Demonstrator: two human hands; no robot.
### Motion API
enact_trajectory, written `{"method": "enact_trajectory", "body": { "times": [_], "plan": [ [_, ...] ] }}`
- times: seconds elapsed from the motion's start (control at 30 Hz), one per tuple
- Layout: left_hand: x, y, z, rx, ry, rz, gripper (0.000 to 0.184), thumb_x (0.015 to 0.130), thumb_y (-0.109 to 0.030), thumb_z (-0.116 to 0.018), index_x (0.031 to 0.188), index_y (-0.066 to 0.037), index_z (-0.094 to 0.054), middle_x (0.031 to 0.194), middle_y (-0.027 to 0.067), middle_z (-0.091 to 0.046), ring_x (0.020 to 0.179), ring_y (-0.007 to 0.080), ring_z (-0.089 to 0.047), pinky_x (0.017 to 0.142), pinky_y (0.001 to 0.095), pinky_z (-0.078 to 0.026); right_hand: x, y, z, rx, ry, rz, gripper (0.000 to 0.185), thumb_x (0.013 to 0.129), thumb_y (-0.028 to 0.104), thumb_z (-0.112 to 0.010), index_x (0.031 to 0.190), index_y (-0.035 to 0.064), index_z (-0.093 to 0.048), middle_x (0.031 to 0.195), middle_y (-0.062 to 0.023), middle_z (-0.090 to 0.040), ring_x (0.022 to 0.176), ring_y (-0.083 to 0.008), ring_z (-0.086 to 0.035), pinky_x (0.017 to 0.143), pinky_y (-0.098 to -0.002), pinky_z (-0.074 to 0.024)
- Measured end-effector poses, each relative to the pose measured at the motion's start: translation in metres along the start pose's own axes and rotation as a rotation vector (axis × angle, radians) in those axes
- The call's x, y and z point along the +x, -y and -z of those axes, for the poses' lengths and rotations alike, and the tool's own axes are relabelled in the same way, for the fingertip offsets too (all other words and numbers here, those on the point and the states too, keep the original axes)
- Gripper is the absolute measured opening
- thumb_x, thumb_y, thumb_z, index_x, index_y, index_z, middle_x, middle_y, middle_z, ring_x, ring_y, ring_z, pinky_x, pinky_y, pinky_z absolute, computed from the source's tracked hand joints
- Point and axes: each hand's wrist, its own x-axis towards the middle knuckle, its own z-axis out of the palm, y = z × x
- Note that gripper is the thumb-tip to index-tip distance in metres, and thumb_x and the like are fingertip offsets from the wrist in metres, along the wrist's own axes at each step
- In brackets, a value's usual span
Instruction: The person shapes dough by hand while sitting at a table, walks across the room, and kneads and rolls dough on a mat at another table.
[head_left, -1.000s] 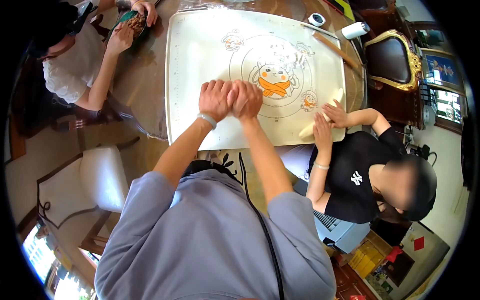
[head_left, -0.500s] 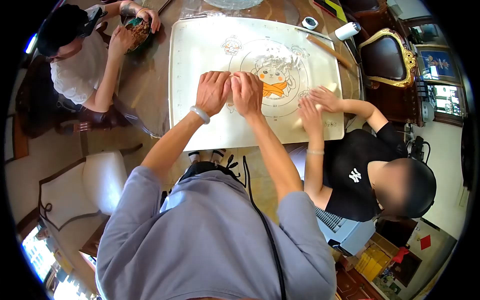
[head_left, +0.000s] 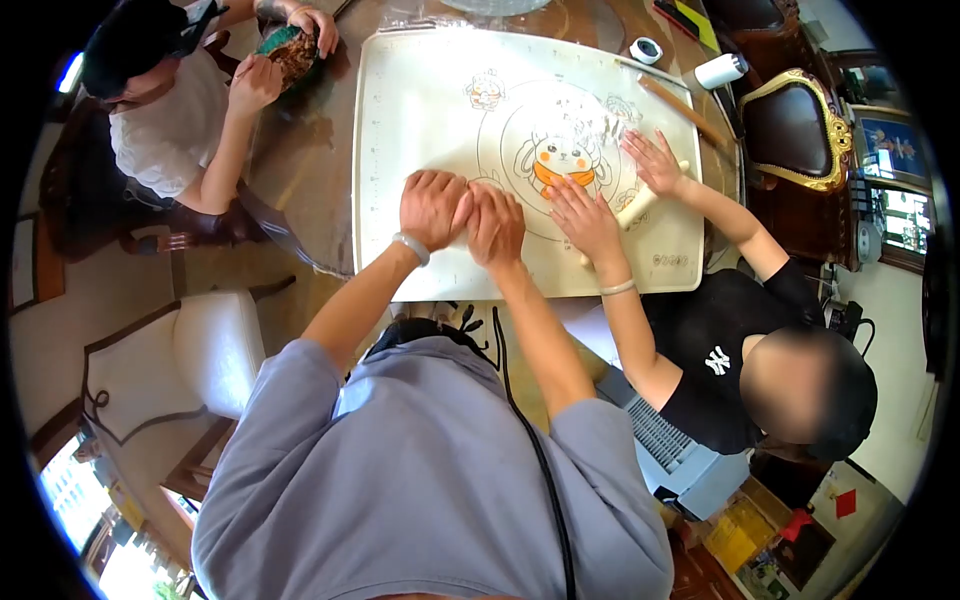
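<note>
My left hand (head_left: 434,211), with a pale bangle at its wrist, is closed over the near left part of the white printed mat (head_left: 410,110). Beside it, thumbs together, my right hand (head_left: 496,226) is curled into a fist too. Whatever the two hands hold is hidden under the fingers. To the right, a co-worker's hands (head_left: 588,218) lie flat and spread above the mat, next to a pale dough roll (head_left: 638,210). White flour (head_left: 600,122) is scattered near the printed cartoon.
A wooden rolling pin (head_left: 684,110) lies on the mat's right edge, near a white bottle (head_left: 720,70) and a small round white object (head_left: 646,50). At the upper left another person holds a bowl of brown filling (head_left: 298,60). A glass dish stands at the far edge.
My hands have drawn back toward my body, with the fingers curled tighter. The co-worker's hands have moved apart, one leftward and one farther forward, and more of the dough roll shows.
</note>
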Motion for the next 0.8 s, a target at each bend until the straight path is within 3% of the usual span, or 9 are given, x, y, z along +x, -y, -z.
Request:
{"method": "enact_trajectory", "body": {
  "times": [0.1,0.33,0.37,0.47,0.5,0.6,0.63,0.73,0.8],
  "plan": [
    [0.019,0.0,0.0,0.072,0.082,0.068,0.026,0.089,-0.029,-0.048,0.073,-0.01,-0.057,0.073,0.0072,-0.059,0.074,0.026,-0.056,0.076,0.0398,-0.042,0.016,-0.017,-0.006,0.022,0.029,-0.05,0.016,0.09,0.021,-0.049,0.089,0.0096,-0.06,0.079,-0.0087,-0.061,0.077,-0.031,-0.059,0.069,-0.0416,-0.0468],
    [0.05,0.001,0.003,0.084,0.36,0.255,0.038,0.094,-0.031,-0.043,0.069,-0.008,-0.06,0.071,0.0103,-0.062,0.072,0.0291,-0.058,0.076,0.0408,-0.042,0.043,-0.032,-0.01,-0.067,0.296,-0.19,0.026,0.092,0.025,-0.044,0.079,0.0071,-0.057,0.07,-0.0124,-0.061,0.065,-0.0336,-0.059,0.058,-0.0443,-0.0484],
    [0.054,0.0,0.007,0.074,0.458,0.316,0.034,0.094,-0.029,-0.042,0.076,-0.007,-0.061,0.077,0.0111,-0.064,0.077,0.0295,-0.058,0.077,0.0414,-0.042,0.047,-0.032,-0.007,-0.033,0.334,-0.182,0.022,0.091,0.025,-0.048,0.084,0.0068,-0.058,0.071,-0.012,-0.062,0.066,-0.033,-0.06,0.059,-0.0439,-0.0484],
    [0.029,0.009,0.003,-0.118,-0.011,0.181,0.033,0.094,-0.029,-0.041,0.08,-0.007,-0.061,0.082,0.0089,-0.066,0.084,0.0256,-0.06,0.08,0.0388,-0.041,0.056,-0.005,0.015,-0.076,0.15,0.01,0.019,0.09,0.023,-0.051,0.098,0.0079,-0.06,0.08,-0.0122,-0.064,0.071,-0.0332,-0.061,0.061,-0.0422,-0.0479],
    [0.023,0.005,0.02,-0.143,0.082,0.171,0.023,0.092,-0.023,-0.044,0.096,-0.004,-0.058,0.096,0.0131,-0.063,0.095,0.0287,-0.056,0.086,0.041,-0.039,0.053,0.004,0.024,-0.084,0.171,0.047,0.027,0.086,0.019,-0.058,0.112,0.0087,-0.058,0.095,-0.0106,-0.064,0.083,-0.0308,-0.061,0.071,-0.0401,-0.0476],
    [-0.003,-0.007,0.042,-0.155,-0.108,-0.007,0.026,0.09,-0.019,-0.047,0.108,-0.002,-0.054,0.106,0.0164,-0.058,0.102,0.0321,-0.052,0.092,0.0436,-0.036,0.032,0.012,0.036,-0.01,0.031,0.289,0.035,0.085,0.021,-0.062,0.118,0.0089,-0.055,0.109,-0.0093,-0.061,0.096,-0.0282,-0.058,0.083,-0.0405,-0.0437],
    [-0.018,-0.008,0.044,-0.125,-0.032,-0.031,0.033,0.088,-0.017,-0.05,0.116,0.0,-0.05,0.112,0.0168,-0.055,0.106,0.0335,-0.049,0.094,0.0451,-0.034,0.02,0.011,0.039,-0.059,0.115,0.314,0.04,0.084,0.022,-0.064,0.12,0.0096,-0.054,0.116,-0.0078,-0.058,0.105,-0.026,-0.054,0.091,-0.0413,-0.0382],
    [-0.046,-0.017,0.062,-0.096,0.063,-0.003,0.032,0.085,-0.017,-0.057,0.113,-0.004,-0.052,0.109,0.0125,-0.057,0.102,0.0282,-0.051,0.088,0.0415,-0.037,-0.01,0.022,0.054,0.154,0.204,0.144,0.033,0.085,0.019,-0.062,0.115,0.0075,-0.056,0.113,-0.009,-0.057,0.104,-0.0274,-0.053,0.09,-0.0417,-0.0384],
    [-0.047,-0.023,0.066,-0.12,0.135,0.044,0.021,0.084,-0.019,-0.058,0.101,-0.007,-0.057,0.099,0.0096,-0.057,0.094,0.026,-0.051,0.083,0.0396,-0.038,-0.014,0.039,0.061,0.148,0.189,0.03,0.028,0.087,0.02,-0.058,0.111,0.0058,-0.057,0.113,-0.0108,-0.057,0.103,-0.0288,-0.053,0.089,-0.0419,-0.0388]
  ]
}}
